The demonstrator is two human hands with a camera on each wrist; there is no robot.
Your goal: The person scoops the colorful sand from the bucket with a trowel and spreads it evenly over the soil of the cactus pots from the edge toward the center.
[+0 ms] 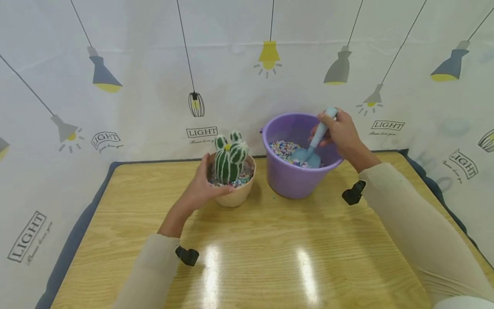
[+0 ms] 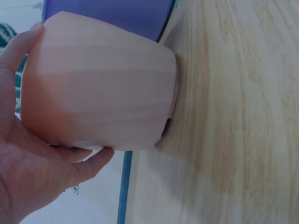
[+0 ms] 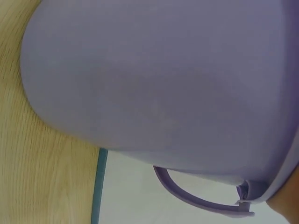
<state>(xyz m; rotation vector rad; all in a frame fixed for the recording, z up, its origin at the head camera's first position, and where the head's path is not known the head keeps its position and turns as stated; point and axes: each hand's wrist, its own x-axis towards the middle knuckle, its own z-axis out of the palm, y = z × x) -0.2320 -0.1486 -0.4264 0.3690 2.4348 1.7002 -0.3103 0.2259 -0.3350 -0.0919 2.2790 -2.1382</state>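
A pale pink pot (image 1: pixel 237 195) (image 2: pixel 100 84) stands on the wooden table (image 1: pixel 270 249), holding a green striped toy cactus (image 1: pixel 229 159) bedded in coloured pebbles. My left hand (image 1: pixel 204 184) (image 2: pixel 28 163) grips the pot's left side, thumb at the rim. To its right stands a purple bucket (image 1: pixel 293 180) (image 3: pixel 163 79) with coloured pebbles (image 1: pixel 283 150) inside. My right hand (image 1: pixel 341 131) holds a light blue scoop (image 1: pixel 314 148) by its handle, blade down in the bucket's pebbles. The right wrist view shows only the bucket's outer wall and its handle (image 3: pixel 196 198).
A white curtain (image 1: pixel 154 86) printed with lamps hangs behind and around the table. A blue-grey cloth edge (image 1: pixel 77 231) borders the table on the left and far right. A few stray pebbles (image 1: pixel 275 198) lie between pot and bucket. Bare tabletop stretches in front.
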